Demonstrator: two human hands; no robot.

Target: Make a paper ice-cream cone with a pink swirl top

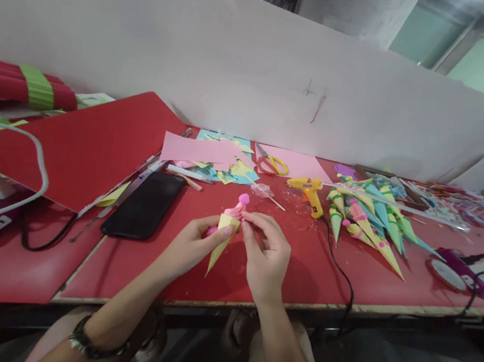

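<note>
My left hand (198, 240) is closed round a yellow paper cone (220, 249), its thumb lying across the front and the tip pointing down. Out of the cone's wide end rises a pink swirled top (237, 208) with a round pink ball (243, 199) above it. My right hand (265, 254) pinches at the right side of that pink top, finger and thumb together; the exact spot between the fingertips is too small to make out. Both hands are just above the red table (203, 293), near its front edge.
Right of my hands lie a yellow glue gun (308, 191) with a black cord and a pile of finished paper cones (372, 210). Scissors (272, 164) rest on pink paper behind. A black phone (144, 204) and red card (84, 147) lie left. A white wall (243, 69) stands behind.
</note>
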